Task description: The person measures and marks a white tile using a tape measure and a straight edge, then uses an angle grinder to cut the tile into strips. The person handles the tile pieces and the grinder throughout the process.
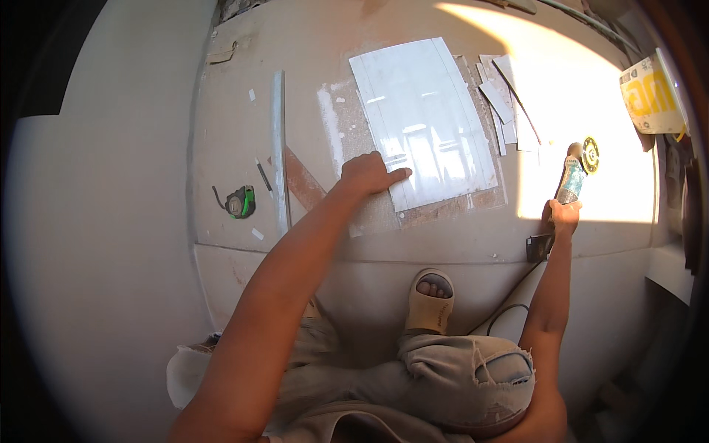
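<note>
Under the thumb of the left hand (369,175), near edge of a glossy white tile (425,122), the rest of it stretching away toward one to two o'clock; laid flat, thin lines running along its long sides. Beneath it, a rough brownish slab (452,210), showing past the near and right edges. From the right hand (566,214), same tile at ten o'clock, well apart.

At one o'clock from the right hand, well apart, a yellow-and-white package (650,96), contents hidden.

Left hand: thumb stretched out sideways upon the tile, other fingers bent and partly hidden; cannot tell whether pinching or merely pressing. Right hand: wrapped firmly round the body of an angle grinder (572,181), yellowish disc (591,155) toward one o'clock, cable (524,277) trailing toward seven.

Around the left hand, near to far: at five o'clock, a tan slide sandal (430,316) on a foot; between eight and nine, a black-and-green tape measure (241,201); at nine, a pencil (264,176); at nine to ten, a metal bar (278,148) across a reddish-brown strip (303,179); at two, just beside the slab, pale offcuts (496,102) and a thin dark rod (515,97).
</note>
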Demonstrator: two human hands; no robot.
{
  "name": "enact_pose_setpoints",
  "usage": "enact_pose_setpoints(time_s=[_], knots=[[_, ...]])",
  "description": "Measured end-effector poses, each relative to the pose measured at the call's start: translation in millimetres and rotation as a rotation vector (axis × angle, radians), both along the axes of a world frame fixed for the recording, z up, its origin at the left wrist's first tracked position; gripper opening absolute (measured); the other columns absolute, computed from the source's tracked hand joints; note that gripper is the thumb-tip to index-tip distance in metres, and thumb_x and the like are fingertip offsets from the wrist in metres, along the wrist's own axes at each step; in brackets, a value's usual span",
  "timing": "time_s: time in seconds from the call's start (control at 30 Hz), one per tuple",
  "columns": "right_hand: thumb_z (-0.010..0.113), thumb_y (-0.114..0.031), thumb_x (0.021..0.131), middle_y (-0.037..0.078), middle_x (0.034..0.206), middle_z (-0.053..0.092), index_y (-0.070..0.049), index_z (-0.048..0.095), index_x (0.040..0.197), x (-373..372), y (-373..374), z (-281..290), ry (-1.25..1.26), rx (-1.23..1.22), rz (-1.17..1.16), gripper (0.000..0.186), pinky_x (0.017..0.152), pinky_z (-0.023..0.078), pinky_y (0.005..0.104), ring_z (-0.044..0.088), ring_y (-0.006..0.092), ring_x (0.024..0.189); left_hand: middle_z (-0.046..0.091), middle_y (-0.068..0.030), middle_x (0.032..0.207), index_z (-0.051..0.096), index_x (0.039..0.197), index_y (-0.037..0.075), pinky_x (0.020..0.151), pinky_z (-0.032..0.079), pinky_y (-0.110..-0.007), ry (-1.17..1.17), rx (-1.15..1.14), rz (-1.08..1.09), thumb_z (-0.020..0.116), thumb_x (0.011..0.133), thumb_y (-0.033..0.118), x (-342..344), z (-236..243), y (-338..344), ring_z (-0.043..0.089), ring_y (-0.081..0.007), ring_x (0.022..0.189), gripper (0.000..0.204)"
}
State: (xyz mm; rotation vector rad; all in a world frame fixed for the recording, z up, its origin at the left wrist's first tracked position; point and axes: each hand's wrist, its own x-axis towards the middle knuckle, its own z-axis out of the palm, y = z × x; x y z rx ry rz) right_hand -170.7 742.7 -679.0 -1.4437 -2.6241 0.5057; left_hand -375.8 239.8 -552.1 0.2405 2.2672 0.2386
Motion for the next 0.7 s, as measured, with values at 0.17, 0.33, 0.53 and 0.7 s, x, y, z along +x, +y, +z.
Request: enact_pose_setpoints(time_s=[0.17, 0.33, 0.53, 0.7], knots=[[0.068, -0.014, 0.08, 0.008, 0.074, 0.063, 0.002, 0.06, 0.091, -7, -38, 73, 0.467, -0.748, 0.026, 0.021, 0.052, 0.05, 0.0319, 0.061, 0.0165, 0.06, 0.067, -0.0212, 0.098, 0.06, 0.102, -0.003, 0.082, 0.052, -0.043, 0.036, 0.109, -0.097, 0.071, 0.078, 0.06, 55, -36, -28, 0.066, -0.0347, 0.097, 0.069], [0.068, -0.017, 0.085, 0.013, 0.086, 0.064, 0.005, 0.056, 0.11, -9, -114, 138, 0.903, -1.154, -0.031, 0.035, 0.059, 0.056, 0.0342, 0.064, 0.0194, 0.07, 0.068, -0.0211, 0.1, 0.06, 0.103, -0.003, 0.081, 0.052, -0.044, 0.058, 0.055, -0.153, 0.073, 0.079, 0.054, 58, -23, -12, 0.067, -0.0357, 0.097, 0.063], [0.068, -0.01, 0.077, 0.014, 0.088, 0.062, 0.004, 0.049, 0.118, -58, -187, 184, 0.816, -1.322, 0.302, 0.047, 0.072, 0.059, 0.0375, 0.066, 0.0237, 0.079, 0.07, -0.0185, 0.097, 0.061, 0.105, -0.001, 0.078, 0.052, -0.044, 0.094, 0.027, -0.148, 0.071, 0.08, 0.056, 64, -19, 15, 0.068, -0.0334, 0.093, 0.063], [0.077, -0.021, 0.08, 0.01, 0.086, 0.062, 0.001, 0.053, 0.111, -107, -241, 177, 0.658, -1.443, 0.288, 0.045, 0.055, 0.055, 0.0304, 0.064, 0.0177, 0.067, 0.069, -0.018, 0.099, 0.056, 0.11, -0.001, 0.079, 0.053, -0.044, 0.182, 0.117, -0.109, 0.07, 0.083, 0.05, 79, -7, 31, 0.068, -0.0339, 0.094, 0.06]])
